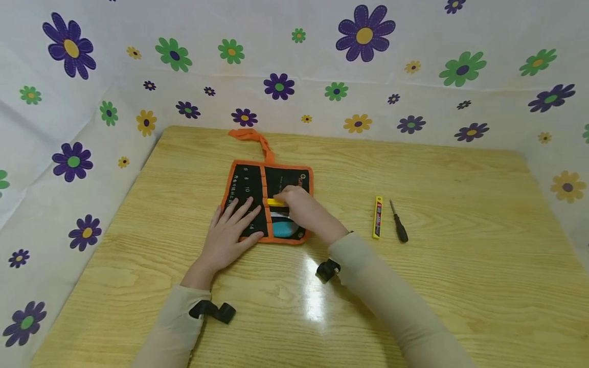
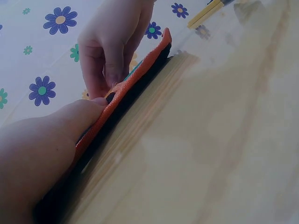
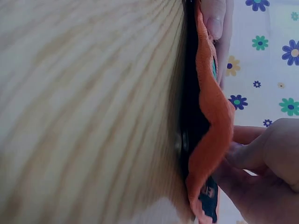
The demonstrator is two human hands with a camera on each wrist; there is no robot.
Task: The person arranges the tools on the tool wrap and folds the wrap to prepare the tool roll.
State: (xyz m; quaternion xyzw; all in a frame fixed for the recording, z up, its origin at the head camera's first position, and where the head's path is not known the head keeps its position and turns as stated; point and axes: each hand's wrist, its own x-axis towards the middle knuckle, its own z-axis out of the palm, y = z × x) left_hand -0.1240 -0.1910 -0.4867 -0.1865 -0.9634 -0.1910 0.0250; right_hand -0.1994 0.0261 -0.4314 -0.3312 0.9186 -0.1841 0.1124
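Head view: left hand (image 1: 225, 241) is pressing the pouch (image 1: 255, 180), fingers spread; right hand (image 1: 307, 207) is pinching a yellow tool (image 1: 276, 202), risking dragging the pouch if it's snagging!

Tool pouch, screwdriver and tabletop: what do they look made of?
Tool pouch: probably matte woven fabric; the orange edging ripples and looks textured.
Screwdriver: thin grey shaft, likely metal; dark handle, plastic or rubber; finish too small to judge.
Tabletop: wood or wood-look laminate, showing grain and a glossy reflection.
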